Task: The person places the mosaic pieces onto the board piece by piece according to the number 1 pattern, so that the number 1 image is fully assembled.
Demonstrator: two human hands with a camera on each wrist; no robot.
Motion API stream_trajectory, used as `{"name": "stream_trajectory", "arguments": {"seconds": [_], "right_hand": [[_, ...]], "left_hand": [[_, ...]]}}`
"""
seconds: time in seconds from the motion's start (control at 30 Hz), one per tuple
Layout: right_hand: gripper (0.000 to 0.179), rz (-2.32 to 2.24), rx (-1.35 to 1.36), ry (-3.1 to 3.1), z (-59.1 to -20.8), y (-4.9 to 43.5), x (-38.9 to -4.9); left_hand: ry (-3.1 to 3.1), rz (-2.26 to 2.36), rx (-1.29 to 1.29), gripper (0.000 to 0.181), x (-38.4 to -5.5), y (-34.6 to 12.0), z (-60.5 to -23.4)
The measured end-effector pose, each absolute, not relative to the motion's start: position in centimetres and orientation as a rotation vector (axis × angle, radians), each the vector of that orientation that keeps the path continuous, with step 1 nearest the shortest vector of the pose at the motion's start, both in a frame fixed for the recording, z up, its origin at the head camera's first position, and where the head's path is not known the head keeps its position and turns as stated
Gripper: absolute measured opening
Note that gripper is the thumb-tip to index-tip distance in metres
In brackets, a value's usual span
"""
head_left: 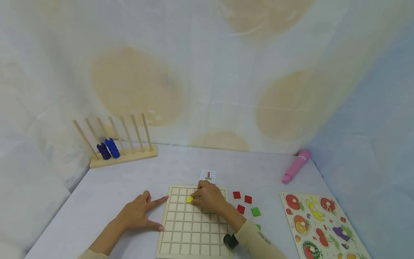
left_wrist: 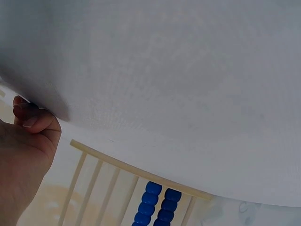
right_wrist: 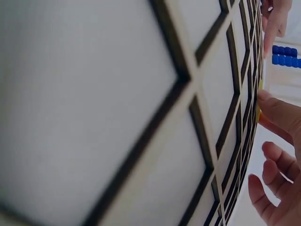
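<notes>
A pale wooden grid board [head_left: 186,248] lies on the table in front of me. My right hand [head_left: 211,198] is over its upper part, thumb and finger pinching a yellow square tile [head_left: 189,199] at a cell in the second row. In the right wrist view the yellow tile [right_wrist: 258,114] shows at the fingertips, partly covered by the thumb. On the board's left side, my left hand [head_left: 137,212] rests with index finger and thumb stretched out to the edge, its other fingers folded. A small card with a coloured grid pattern [head_left: 208,175] lies just beyond the board.
Right of the board lie red tiles [head_left: 240,209] and green tiles [head_left: 256,211]. A fruit puzzle board [head_left: 308,223] is at the right, a pink stick-like object [head_left: 296,166] behind it. A peg stand [head_left: 124,158] with blue beads [head_left: 112,148] stands at the back left.
</notes>
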State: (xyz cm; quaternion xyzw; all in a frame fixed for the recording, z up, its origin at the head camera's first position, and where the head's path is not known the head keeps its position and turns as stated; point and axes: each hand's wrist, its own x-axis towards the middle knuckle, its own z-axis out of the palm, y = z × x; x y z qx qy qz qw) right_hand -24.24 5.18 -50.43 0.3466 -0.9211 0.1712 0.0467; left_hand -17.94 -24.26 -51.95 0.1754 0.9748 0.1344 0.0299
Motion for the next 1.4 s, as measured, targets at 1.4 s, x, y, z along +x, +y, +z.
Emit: {"name": "stream_trajectory", "arguments": {"seconds": [1.4], "right_hand": [[0.062,1.041,0.469,-2.964,-49.9,21.4,-24.0]], "left_hand": [[3.001,0.411,0.576,0.100,-18.0,-24.4,-51.7]]}}
